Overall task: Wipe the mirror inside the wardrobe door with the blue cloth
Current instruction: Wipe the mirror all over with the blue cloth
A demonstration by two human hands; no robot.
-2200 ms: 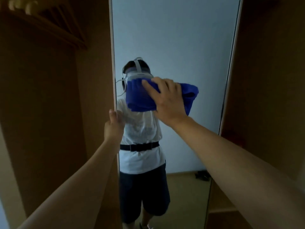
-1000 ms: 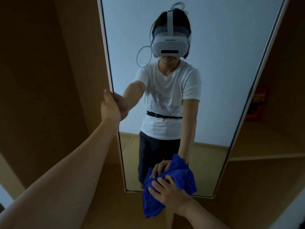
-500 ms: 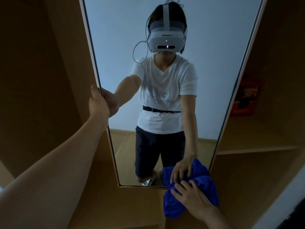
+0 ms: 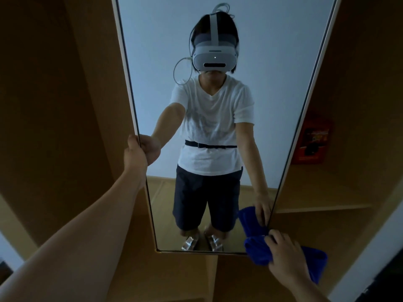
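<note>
Your right hand [image 4: 283, 251] has carried the crumpled blue microfibre cloth [image 4: 257, 251] from face height, near the middle of the tall wardrobe-door mirror [image 4: 272, 62], down to the glass's bottom edge and then sideways to the lower right corner. The cloth now sits against the right edge strip, with part of it trailing past the frame under your wrist. Your view has tilted downward: the mirror's bottom edge and your reflected feet have come into frame, and your reflected headset is no longer covered by the cloth.
</note>
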